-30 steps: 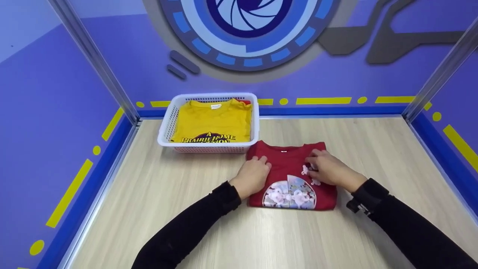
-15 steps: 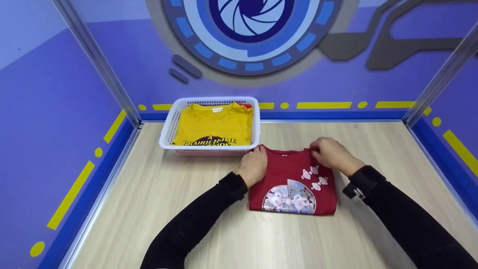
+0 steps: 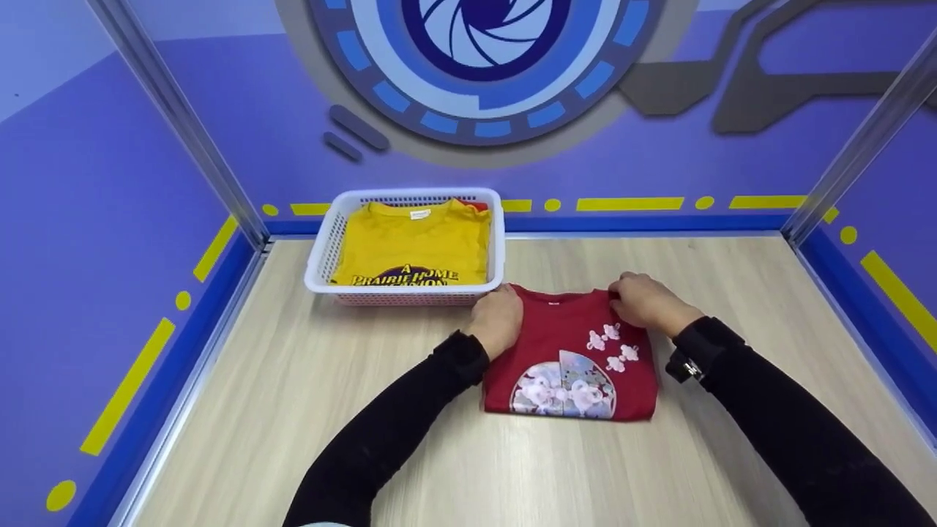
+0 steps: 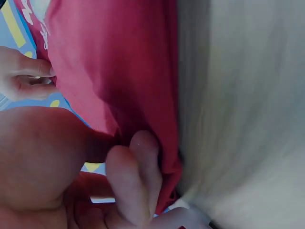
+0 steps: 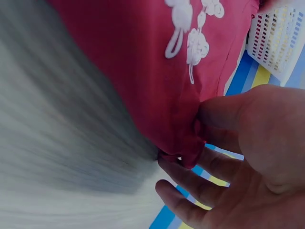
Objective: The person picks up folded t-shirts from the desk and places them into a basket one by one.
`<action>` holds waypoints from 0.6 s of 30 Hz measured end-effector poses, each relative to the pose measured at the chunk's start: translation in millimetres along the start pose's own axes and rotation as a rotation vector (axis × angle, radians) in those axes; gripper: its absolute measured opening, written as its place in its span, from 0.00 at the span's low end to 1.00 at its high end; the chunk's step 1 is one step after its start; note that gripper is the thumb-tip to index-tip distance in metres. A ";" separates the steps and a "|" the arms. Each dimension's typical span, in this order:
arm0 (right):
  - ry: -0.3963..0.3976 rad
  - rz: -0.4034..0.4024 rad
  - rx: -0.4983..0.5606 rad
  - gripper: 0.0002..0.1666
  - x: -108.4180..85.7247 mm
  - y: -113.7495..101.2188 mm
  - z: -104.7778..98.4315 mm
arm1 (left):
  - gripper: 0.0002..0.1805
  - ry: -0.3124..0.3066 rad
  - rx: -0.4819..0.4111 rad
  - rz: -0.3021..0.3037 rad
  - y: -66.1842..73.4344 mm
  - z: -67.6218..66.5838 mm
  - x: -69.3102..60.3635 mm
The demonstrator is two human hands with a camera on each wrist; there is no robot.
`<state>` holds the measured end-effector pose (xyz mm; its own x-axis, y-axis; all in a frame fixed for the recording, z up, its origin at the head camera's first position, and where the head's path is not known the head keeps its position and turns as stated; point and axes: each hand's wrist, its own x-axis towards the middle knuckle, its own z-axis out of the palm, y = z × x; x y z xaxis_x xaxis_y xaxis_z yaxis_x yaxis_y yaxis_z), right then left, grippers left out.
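A folded red T-shirt [image 3: 556,329] lies on the table, with a round pale print and small white floral motifs on its front. At its far left corner, my left hand [image 3: 498,319] pinches the cloth between thumb and fingers. My right hand [image 3: 650,301] grips the far right corner; in the right wrist view, thumb and index of that hand [image 5: 238,152] pinch the bunched red fabric, while other fingers stay looser. Just behind the left hand stands a white plastic basket [image 3: 315,274] holding a folded yellow T-shirt [image 3: 417,245] with dark lettering.
A bit of red cloth [image 3: 479,206] shows at the basket's back right corner, under the yellow shirt. Blue and purple panels [image 3: 512,176] with metal corner posts close off the back and sides of the wooden table [image 3: 351,351].
Both hands have slid from the shirt's front up to its far corners and taken hold of the cloth there. Over the last half second they have barely moved.
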<state>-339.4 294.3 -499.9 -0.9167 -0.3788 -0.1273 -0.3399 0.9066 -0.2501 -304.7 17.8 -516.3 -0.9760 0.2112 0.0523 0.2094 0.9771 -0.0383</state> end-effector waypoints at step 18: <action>-0.109 0.040 0.190 0.16 -2.1 10.5 -16.6 | 0.10 -0.056 -0.390 0.120 -18.5 -15.8 -6.7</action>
<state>-344.6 307.7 -486.3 -0.8969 -0.3708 -0.2408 -0.2491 0.8738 -0.4176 -301.1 -1.3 -500.1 -0.9428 0.3329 0.0155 0.3179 0.8846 0.3413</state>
